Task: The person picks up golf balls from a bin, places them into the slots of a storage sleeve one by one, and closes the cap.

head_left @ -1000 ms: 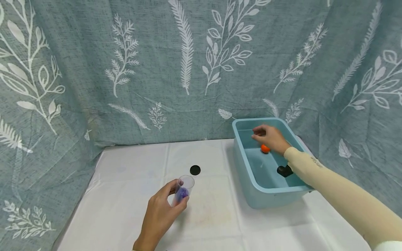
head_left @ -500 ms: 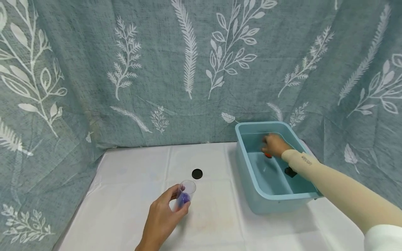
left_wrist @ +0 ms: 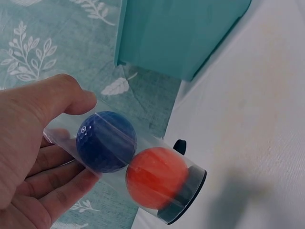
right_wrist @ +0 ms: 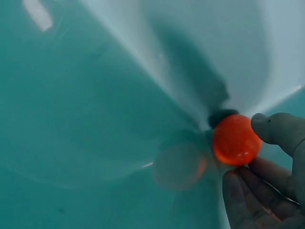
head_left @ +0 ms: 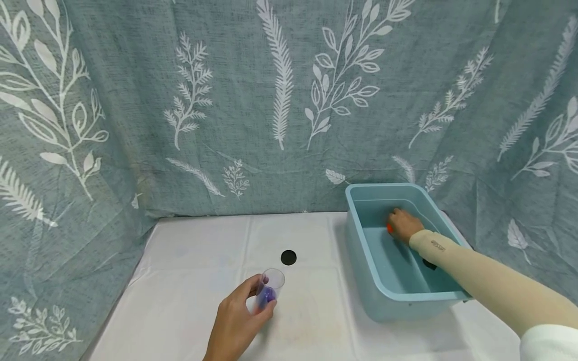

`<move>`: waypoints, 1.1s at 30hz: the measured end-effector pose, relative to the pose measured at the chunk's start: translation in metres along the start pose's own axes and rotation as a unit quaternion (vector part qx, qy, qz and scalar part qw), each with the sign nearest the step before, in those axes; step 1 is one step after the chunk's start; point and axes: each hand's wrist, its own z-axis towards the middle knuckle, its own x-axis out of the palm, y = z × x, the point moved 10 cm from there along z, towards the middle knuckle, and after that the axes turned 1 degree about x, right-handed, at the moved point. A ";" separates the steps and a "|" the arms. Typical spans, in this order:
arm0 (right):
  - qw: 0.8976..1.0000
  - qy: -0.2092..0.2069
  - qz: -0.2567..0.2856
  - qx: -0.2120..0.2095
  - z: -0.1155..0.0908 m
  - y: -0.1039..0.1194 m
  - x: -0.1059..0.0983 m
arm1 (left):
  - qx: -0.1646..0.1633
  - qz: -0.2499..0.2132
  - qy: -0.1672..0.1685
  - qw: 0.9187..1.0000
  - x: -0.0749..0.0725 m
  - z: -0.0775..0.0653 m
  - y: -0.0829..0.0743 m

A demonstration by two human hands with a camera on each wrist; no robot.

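Note:
A clear plastic tube point(head_left: 274, 279) is held by my left hand point(head_left: 240, 318), thumb on one side and fingers on the other. Inside the tube, the left wrist view shows a dimpled blue golf ball point(left_wrist: 106, 141) above an orange-red ball point(left_wrist: 156, 178), which lies against the black end cap point(left_wrist: 193, 195). My right hand point(head_left: 403, 225) reaches deep into the blue-green bin point(head_left: 370, 265). It grips an orange ball point(right_wrist: 237, 140) low in a corner, thumb on one side and fingertips underneath.
On the white-covered table point(head_left: 198, 281) lies a black round disc point(head_left: 288, 257), beyond the tube. A dark object point(head_left: 429, 264) sits in the bin, partly hidden by the right forearm. A patterned grey-green cloth point(head_left: 253, 110) hangs behind the table.
My right hand has lowered from above the orange ball into the bin and closed its fingers on the ball. The left hand keeps its hold on the tube.

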 end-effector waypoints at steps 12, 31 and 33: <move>1.000 -0.008 -0.011 -0.002 -0.009 -0.003 0.006 | 0.005 0.009 -0.004 1.000 0.002 -0.006 0.000; 0.994 -0.012 0.102 -0.039 -0.002 0.001 -0.012 | -0.002 0.011 -0.016 1.000 0.002 -0.007 0.002; 0.991 0.003 0.128 -0.026 0.000 -0.001 -0.015 | 0.001 0.010 -0.017 1.000 0.001 -0.006 0.001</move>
